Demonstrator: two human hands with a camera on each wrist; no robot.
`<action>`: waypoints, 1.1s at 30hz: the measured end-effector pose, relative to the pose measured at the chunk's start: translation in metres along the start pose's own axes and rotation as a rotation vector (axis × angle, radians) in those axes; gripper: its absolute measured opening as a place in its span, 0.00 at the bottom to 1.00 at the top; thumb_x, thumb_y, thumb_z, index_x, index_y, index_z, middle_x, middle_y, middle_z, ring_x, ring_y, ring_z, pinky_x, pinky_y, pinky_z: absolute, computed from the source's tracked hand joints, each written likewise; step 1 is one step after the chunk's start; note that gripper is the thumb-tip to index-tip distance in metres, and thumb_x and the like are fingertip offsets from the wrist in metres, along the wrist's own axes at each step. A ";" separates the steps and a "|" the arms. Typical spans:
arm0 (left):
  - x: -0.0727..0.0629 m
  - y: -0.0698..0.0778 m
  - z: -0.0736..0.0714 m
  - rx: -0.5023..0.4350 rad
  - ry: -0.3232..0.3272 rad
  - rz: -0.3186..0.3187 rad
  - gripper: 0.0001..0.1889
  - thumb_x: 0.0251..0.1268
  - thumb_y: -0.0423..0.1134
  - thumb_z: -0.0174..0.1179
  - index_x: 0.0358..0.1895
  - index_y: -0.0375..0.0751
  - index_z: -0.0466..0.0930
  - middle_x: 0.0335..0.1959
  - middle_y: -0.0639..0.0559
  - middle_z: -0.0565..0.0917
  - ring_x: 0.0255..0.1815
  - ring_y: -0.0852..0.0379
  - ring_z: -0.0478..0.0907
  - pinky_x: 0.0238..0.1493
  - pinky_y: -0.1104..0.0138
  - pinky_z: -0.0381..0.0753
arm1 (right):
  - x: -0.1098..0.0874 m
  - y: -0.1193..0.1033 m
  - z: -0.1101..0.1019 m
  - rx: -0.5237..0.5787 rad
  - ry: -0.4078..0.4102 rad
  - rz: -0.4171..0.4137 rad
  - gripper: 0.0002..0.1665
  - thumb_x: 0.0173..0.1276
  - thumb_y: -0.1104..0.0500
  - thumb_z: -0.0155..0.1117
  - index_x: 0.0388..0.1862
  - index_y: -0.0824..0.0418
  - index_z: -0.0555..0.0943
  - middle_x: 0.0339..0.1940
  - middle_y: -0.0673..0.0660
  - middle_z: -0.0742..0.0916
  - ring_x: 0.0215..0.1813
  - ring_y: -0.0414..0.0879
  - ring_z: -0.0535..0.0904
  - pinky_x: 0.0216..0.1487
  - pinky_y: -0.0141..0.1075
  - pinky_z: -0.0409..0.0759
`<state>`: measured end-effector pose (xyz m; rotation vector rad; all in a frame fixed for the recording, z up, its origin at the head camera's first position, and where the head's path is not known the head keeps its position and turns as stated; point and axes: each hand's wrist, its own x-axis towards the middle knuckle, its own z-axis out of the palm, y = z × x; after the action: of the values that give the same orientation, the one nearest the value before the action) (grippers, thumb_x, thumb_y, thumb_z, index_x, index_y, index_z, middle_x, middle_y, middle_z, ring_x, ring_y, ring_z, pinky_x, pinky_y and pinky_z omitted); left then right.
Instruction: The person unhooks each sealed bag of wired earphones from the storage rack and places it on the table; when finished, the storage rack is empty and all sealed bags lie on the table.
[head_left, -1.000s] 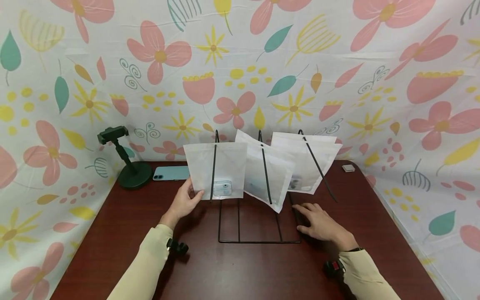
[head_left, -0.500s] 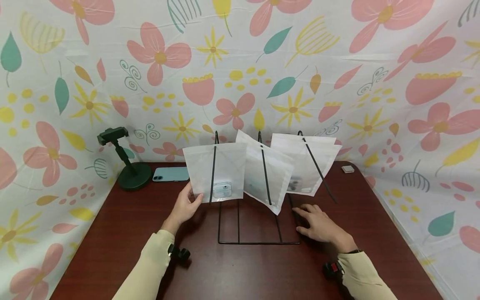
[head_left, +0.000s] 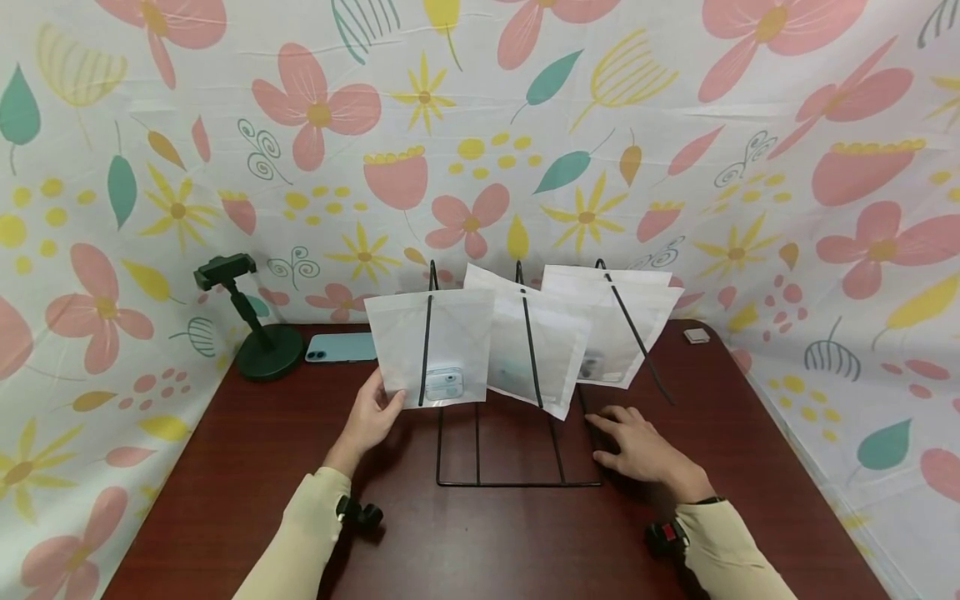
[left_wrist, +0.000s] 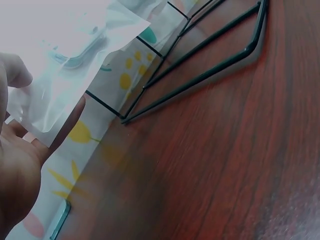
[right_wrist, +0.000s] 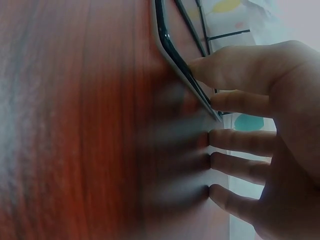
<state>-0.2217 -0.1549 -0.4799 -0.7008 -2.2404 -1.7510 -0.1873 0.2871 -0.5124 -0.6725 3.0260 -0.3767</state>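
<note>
My left hand (head_left: pixel 367 417) pinches the lower left corner of a white pouch (head_left: pixel 457 333) that hangs on the left prong of a black wire display rack (head_left: pixel 517 484). In the left wrist view the thumb lies over the pouch (left_wrist: pixel 37 105) and fingers reach behind it. A pale blue phone case with a camera area (head_left: pixel 446 382) shows through its lower part. Beside the rack's base, my right hand (head_left: pixel 637 446) rests with fingers spread, thumb against the base wire (right_wrist: pixel 172 50) and fingertips at the tabletop. A second pouch (head_left: pixel 558 333) hangs tilted on the middle prong.
More white pouches (head_left: pixel 652 308) hang overlapped on the right prong. Behind my left hand lies a light blue phone (head_left: pixel 341 347), next to a dark green phone stand (head_left: pixel 270 350). A small white square (head_left: pixel 696 336) lies at the back right. Floral cloth (head_left: pixel 480 108) surrounds the dark wooden table (head_left: pixel 465 550).
The left pouch's lower edge has come slightly down with my left hand. The middle pouch hangs less tilted, its bottom corner higher. My right hand has stayed in place.
</note>
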 end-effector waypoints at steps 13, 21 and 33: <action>-0.006 -0.003 0.008 -0.064 0.042 0.015 0.18 0.65 0.18 0.50 0.58 0.23 0.69 0.50 0.33 0.78 0.48 0.65 0.78 0.42 0.59 0.83 | 0.000 -0.001 -0.001 0.007 0.000 -0.001 0.34 0.62 0.51 0.70 0.66 0.60 0.75 0.62 0.66 0.76 0.62 0.64 0.69 0.50 0.62 0.73; -0.011 -0.001 0.010 -0.061 0.056 0.003 0.18 0.65 0.17 0.51 0.57 0.23 0.70 0.49 0.31 0.78 0.47 0.62 0.78 0.41 0.60 0.83 | 0.000 0.001 0.001 0.008 0.001 -0.002 0.34 0.62 0.51 0.70 0.66 0.59 0.75 0.62 0.65 0.76 0.62 0.64 0.69 0.48 0.61 0.73; -0.020 0.005 0.011 -0.064 0.050 0.007 0.16 0.65 0.18 0.51 0.56 0.24 0.71 0.49 0.32 0.79 0.48 0.64 0.78 0.44 0.72 0.80 | -0.001 -0.001 -0.001 0.018 -0.005 -0.002 0.34 0.63 0.52 0.70 0.67 0.59 0.74 0.62 0.65 0.75 0.61 0.63 0.69 0.48 0.60 0.73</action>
<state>-0.2009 -0.1479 -0.4876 -0.6695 -2.1556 -1.8236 -0.1863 0.2867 -0.5108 -0.6744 3.0131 -0.4017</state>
